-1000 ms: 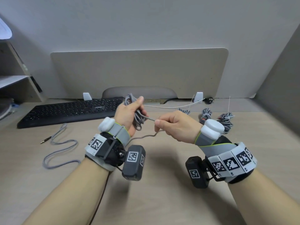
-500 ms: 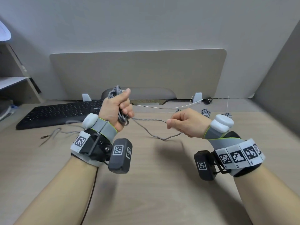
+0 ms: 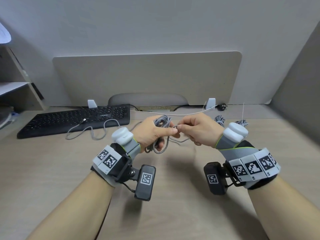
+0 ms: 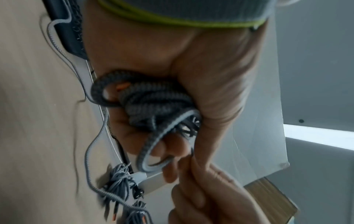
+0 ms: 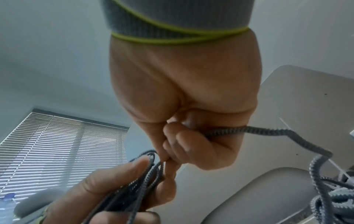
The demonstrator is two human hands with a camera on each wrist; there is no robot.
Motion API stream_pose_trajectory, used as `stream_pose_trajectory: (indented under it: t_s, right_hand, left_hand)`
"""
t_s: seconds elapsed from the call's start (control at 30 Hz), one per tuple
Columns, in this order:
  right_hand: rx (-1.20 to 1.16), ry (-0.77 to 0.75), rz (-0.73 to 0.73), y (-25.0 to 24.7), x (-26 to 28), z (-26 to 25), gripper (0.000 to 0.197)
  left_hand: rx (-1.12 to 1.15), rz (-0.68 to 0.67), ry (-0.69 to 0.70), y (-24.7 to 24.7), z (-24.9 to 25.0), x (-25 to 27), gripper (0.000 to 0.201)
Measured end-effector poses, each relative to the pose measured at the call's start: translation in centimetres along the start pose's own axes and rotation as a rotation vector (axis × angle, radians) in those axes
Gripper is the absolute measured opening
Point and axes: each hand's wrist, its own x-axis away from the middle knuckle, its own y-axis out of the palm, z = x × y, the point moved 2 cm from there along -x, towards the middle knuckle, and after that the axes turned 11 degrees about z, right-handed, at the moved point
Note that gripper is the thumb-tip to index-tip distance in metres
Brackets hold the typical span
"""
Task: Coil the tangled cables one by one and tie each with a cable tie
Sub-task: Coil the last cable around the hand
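My left hand (image 3: pixel 155 134) grips a bundle of grey braided cable loops (image 3: pixel 161 121), held above the desk; the same coil (image 4: pixel 153 103) fills its fist in the left wrist view. My right hand (image 3: pixel 195 130) pinches the free strand of that cable (image 3: pixel 175 126) right beside the left thumb, and the strand (image 5: pixel 249 130) runs out past its curled fingers. The cable's loose tail (image 3: pixel 97 134) trails left across the desk to a plug (image 3: pixel 84 120) lying on the keyboard. Coiled grey cables (image 3: pixel 220 119) lie behind my right hand.
A black keyboard (image 3: pixel 69 120) sits at the back left of the wooden desk (image 3: pixel 173 213). A beige divider panel (image 3: pixel 147 77) closes off the back. A thin white tie (image 3: pixel 173 113) lies along the rear edge. Shelving (image 3: pixel 15 90) stands at the far left.
My hands were spread apart with the strand stretched between them; now they have come together, the right hand bringing the strand up to the left hand's coil. The tail slid rightwards towards the keyboard.
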Motion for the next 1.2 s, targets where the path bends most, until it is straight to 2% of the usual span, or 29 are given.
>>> stream_pose_trajectory:
  t_s: [0.13,0.23,0.47,0.53,0.6,0.73,0.87,1.1,1.2]
  right_hand:
    - [-0.083,0.024,0.048,-0.4,-0.3,0.2,0.019]
    - [-0.12,0.012,0.047,-0.7,-0.1,0.1,0.018]
    - [-0.055,0.023,-0.013,-0.9,0.0,0.2,0.018]
    - [-0.09,0.031,-0.007,-1.1,-0.1,0.2,0.019]
    - [-0.1,0.026,-0.004,-1.1,-0.1,-0.1,0.02]
    - [-0.106,0.009,0.055,-1.1,0.0,-0.3,0.019]
    - [-0.116,-0.046,0.09,-1.1,0.3,-0.7,0.018]
    - [0.03,-0.182,-0.055,1.5,1.0,-1.7,0.018]
    - [0.08,-0.24,-0.094,2.5,1.2,-2.0,0.017]
  left_hand:
    - [0.002,-0.032,0.03,1.2,-0.5,0.3,0.015]
    - [0.115,0.005,-0.036,1.4,-0.8,0.1,0.017]
    - [0.316,0.363,0.001,-2.1,-0.5,-1.4,0.025]
    - [0.369,0.42,0.004,-3.3,-0.5,-1.7,0.026]
    - [0.369,0.408,-0.002,-3.0,-0.7,-1.6,0.027]
    - [0.308,0.29,-0.063,-0.2,-1.5,-1.2,0.035]
    - [0.378,0.262,-0.152,1.6,-2.4,-0.9,0.036]
    - [0.371,0.205,-0.21,2.0,-2.5,-0.8,0.066]
    - [0.38,0.189,-0.184,2.0,-2.4,-0.8,0.06]
